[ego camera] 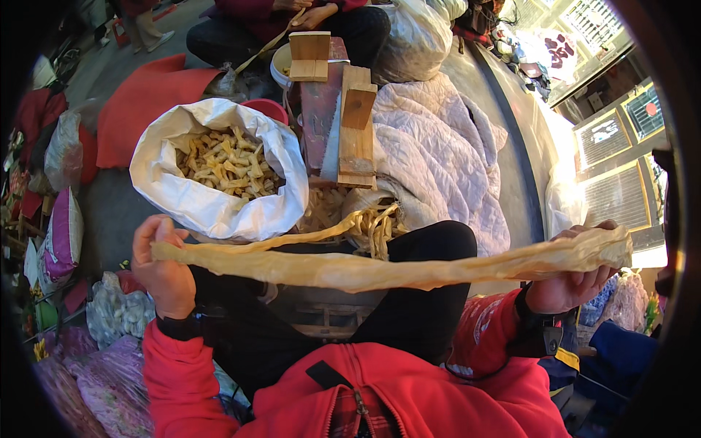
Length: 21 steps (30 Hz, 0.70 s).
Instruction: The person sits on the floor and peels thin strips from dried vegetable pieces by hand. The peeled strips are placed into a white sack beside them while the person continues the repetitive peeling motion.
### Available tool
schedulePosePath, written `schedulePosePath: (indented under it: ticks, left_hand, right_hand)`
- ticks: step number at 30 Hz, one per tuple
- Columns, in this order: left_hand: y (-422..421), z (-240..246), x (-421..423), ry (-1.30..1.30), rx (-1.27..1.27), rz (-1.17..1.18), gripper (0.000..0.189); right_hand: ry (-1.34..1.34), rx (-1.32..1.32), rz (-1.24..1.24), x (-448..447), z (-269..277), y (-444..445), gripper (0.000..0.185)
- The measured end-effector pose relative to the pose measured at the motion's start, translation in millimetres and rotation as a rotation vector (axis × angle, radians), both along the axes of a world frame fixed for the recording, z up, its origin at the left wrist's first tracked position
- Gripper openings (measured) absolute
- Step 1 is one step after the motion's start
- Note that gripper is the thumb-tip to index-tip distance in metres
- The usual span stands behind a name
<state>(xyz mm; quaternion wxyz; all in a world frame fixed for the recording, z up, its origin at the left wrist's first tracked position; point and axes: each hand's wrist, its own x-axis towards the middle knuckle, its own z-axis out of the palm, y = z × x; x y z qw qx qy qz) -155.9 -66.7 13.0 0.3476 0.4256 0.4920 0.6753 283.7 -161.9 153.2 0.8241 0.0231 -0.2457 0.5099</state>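
Note:
A long, yellowish, crinkled dried strip [350, 274] is stretched across my lap between my two hands. My left hand [167, 274] pinches its narrow left end. Its wider, bunched right end lies over my right hand [572, 282], whose fingers are curled around it and partly hidden. From near my left hand a second, darker strip [296, 241] runs to a bundle of similar strips [378, 227] at the mouth of a cloth-covered sack. Just beyond my left hand stands a white woven sack [219, 219] with its rim rolled down, holding many short knotted yellowish pieces [233, 164].
Ahead, a worn red bench [317, 120] bears wooden block pieces [356, 137]. A pale quilted cover [438, 142] lies to its right. Opposite sits a person whose hands [312, 16] hold another strip. A white bucket [280, 68] and a red basin [266, 109] stand near the bench.

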Motion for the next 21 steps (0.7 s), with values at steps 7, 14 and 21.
schedulePosePath:
  ticks: [7, 14, 21]
  left_hand:
    - [-15, 15, -16, -0.266, -0.073, -0.163, 0.027]
    - [-41, 47, 60, 0.890, 0.340, -0.604, 0.026]
    - [-26, 21, 84, 1.147, 0.413, -0.435, 0.040]
  right_hand:
    - [-1.016, 0.009, 0.529, -22, -9, 39, 0.021]
    - [-1.626, -0.041, 0.640, -96, -85, 37, 0.075]
    - [-1.067, -0.640, 1.077, -151, -96, 32, 0.041]
